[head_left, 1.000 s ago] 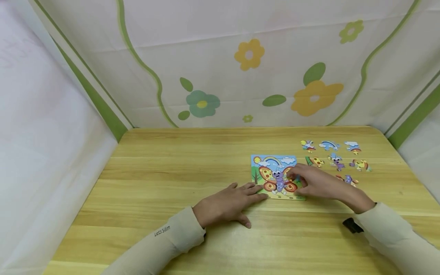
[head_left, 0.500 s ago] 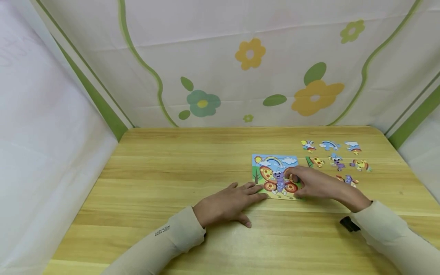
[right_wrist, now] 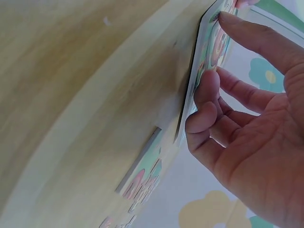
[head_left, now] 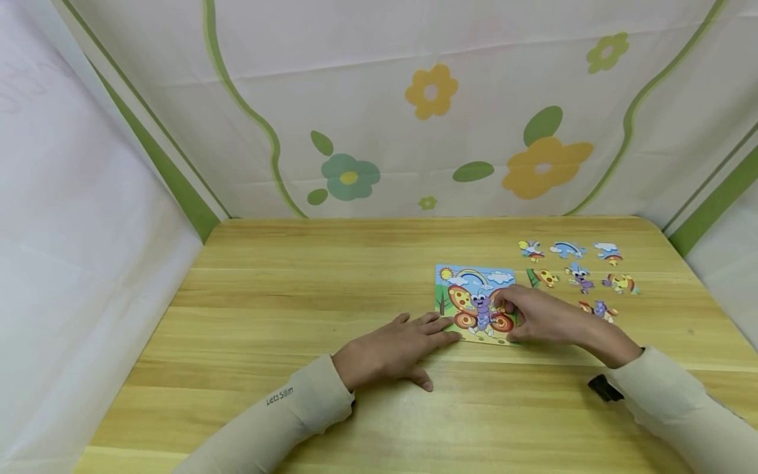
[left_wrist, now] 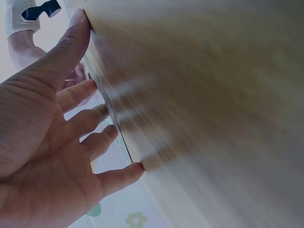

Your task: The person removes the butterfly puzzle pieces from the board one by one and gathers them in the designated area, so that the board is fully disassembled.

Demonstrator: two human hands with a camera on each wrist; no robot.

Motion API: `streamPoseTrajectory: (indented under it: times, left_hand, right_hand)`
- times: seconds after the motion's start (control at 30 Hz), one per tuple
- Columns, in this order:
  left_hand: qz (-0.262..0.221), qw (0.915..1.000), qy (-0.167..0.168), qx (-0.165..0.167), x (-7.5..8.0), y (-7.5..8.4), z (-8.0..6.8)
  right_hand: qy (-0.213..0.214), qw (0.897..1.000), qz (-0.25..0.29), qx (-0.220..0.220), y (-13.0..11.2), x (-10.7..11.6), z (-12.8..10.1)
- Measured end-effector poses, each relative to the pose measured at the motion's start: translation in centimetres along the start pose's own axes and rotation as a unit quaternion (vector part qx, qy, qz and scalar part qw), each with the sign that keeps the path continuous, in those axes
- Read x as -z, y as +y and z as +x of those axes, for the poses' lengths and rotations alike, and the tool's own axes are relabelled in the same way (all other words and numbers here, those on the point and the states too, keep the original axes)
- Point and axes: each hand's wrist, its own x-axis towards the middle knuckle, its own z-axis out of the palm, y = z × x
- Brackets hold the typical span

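Note:
A butterfly puzzle board (head_left: 474, 280) lies flat on the wooden table. My left hand (head_left: 391, 352) rests at its lower left corner, fingers spread and fairly straight, fingertips touching the board's edge. My right hand (head_left: 551, 322) is over the board's right side. In the right wrist view, its thumb and curled fingers pinch a puzzle piece (right_wrist: 219, 45) with a red swirl, at the board's surface. Much of that piece and the board's right edge are hidden by the hand in the head view.
Several loose puzzle pieces, among them a rainbow piece (head_left: 568, 250) and a purple body piece (head_left: 580, 279), lie in rows at the right rear. One piece (head_left: 599, 310) is close behind my right wrist. A flowered cloth (head_left: 266, 184) hangs behind the table (head_left: 284, 276).
The board has slid very slightly to the right. My right hand has settled a little lower and stays at the board's right side. My left hand keeps its place.

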Motion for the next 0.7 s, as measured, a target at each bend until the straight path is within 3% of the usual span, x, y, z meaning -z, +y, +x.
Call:
streamPoseTrajectory:
  times: [0.7]
  left_hand:
    - [-0.001,1.0,0.0,-0.005,-0.03,-0.12,-0.05]
  right_hand:
    - [-0.01,1.0,-0.01,-0.005,-0.06,0.25,-0.26]
